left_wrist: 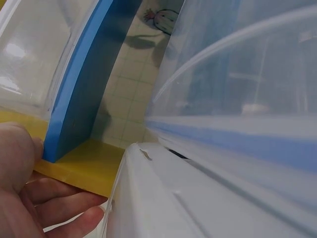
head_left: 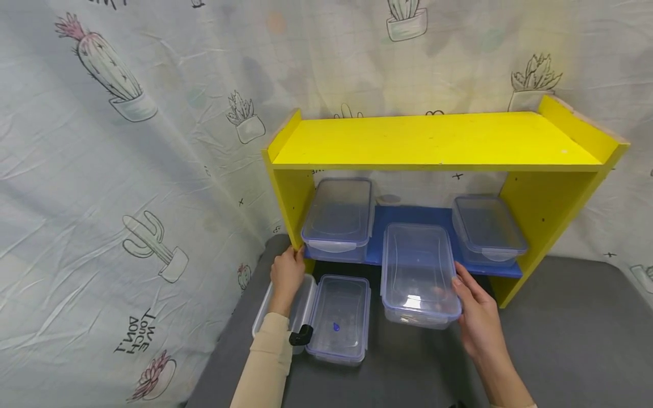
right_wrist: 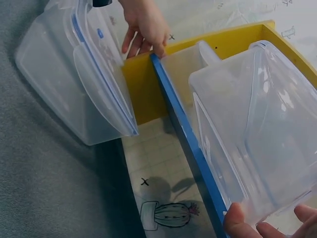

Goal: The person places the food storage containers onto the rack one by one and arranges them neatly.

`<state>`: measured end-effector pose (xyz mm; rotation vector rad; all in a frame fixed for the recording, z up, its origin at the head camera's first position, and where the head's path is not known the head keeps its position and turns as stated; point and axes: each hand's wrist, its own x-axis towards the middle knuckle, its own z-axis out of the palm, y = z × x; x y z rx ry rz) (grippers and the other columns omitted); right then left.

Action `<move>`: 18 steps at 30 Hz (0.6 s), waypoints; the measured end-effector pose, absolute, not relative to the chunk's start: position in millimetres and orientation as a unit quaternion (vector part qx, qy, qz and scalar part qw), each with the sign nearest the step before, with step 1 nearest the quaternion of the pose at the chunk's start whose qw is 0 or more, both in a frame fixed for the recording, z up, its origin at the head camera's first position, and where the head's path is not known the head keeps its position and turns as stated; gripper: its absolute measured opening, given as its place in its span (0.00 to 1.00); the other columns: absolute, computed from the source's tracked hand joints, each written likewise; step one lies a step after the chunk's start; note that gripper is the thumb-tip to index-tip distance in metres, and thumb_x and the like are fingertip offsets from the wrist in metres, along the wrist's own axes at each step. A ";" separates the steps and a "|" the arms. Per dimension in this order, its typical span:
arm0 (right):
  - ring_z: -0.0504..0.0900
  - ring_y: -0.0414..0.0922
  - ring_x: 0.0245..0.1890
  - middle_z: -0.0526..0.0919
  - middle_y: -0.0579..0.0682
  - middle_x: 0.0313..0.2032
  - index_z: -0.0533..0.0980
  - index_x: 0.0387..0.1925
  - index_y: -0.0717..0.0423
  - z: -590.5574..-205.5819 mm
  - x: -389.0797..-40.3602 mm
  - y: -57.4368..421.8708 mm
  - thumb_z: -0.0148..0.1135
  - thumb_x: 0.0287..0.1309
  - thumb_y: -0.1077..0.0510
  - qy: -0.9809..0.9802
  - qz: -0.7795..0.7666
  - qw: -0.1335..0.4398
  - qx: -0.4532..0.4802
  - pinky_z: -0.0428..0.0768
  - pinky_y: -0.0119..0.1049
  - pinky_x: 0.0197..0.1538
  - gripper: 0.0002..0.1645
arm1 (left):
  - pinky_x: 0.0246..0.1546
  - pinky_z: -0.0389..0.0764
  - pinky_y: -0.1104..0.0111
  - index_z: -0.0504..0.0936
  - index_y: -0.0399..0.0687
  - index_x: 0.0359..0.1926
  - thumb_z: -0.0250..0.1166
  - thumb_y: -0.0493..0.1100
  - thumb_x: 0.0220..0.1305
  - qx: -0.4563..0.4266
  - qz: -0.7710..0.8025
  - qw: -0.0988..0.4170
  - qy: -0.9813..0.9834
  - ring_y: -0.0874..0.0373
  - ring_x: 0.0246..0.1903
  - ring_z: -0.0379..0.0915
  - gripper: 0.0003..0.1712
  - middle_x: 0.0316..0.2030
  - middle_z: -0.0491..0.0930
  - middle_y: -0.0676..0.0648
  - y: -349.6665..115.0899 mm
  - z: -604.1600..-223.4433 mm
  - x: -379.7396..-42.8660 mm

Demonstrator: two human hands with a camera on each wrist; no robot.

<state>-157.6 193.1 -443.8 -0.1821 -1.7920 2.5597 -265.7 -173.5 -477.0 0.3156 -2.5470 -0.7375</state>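
Observation:
My left hand (head_left: 287, 279) grips the front edge of the left side panel of a yellow shelf unit (head_left: 433, 136), beside its blue shelf board (head_left: 403, 215). In the left wrist view the fingers (left_wrist: 64, 206) lie along one face of that panel, with the thumb by the blue board. At the front of the board, my right hand (head_left: 476, 311) holds a clear lidded plastic container (head_left: 418, 266) by its right side. The container is tilted toward me and overlaps the board's front edge. In the right wrist view, fingertips press against its clear wall.
Another clear container (head_left: 339, 212) sits at the board's left end, and a smaller one (head_left: 487, 224) at its right. Below, a container (head_left: 339, 311) with a small blue spot on its lid stands on the grey surface (head_left: 576, 340), next to one (head_left: 262, 311) partly behind my left arm.

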 end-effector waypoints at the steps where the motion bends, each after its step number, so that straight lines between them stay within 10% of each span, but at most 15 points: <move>1: 0.83 0.29 0.43 0.67 0.36 0.62 0.57 0.74 0.45 -442.7 -158.7 192.9 0.55 0.69 0.48 -0.574 0.816 0.005 -0.065 0.82 0.27 0.41 0.36 | 0.22 0.71 0.48 0.77 0.47 0.28 0.56 0.55 0.70 0.114 -0.269 0.233 -0.928 0.34 0.29 0.80 0.19 0.26 0.82 0.39 -173.2 -476.9 -265.6; 10: 0.86 0.31 0.35 0.78 0.28 0.48 0.59 0.73 0.41 -434.7 -173.6 191.6 0.56 0.66 0.42 -0.593 0.797 0.005 -0.112 0.82 0.29 0.34 0.37 | 0.21 0.69 0.52 0.77 0.48 0.29 0.56 0.54 0.70 0.117 -0.269 0.226 -0.929 0.38 0.26 0.78 0.18 0.23 0.79 0.41 -172.5 -475.6 -266.2; 18: 0.80 0.28 0.35 0.58 0.46 0.73 0.57 0.73 0.37 -428.0 -184.6 193.5 0.52 0.67 0.39 -0.631 0.766 -0.011 -0.126 0.80 0.28 0.32 0.36 | 0.20 0.68 0.53 0.77 0.47 0.29 0.55 0.55 0.71 0.119 -0.269 0.225 -0.929 0.40 0.24 0.77 0.19 0.22 0.78 0.43 -172.7 -476.1 -265.7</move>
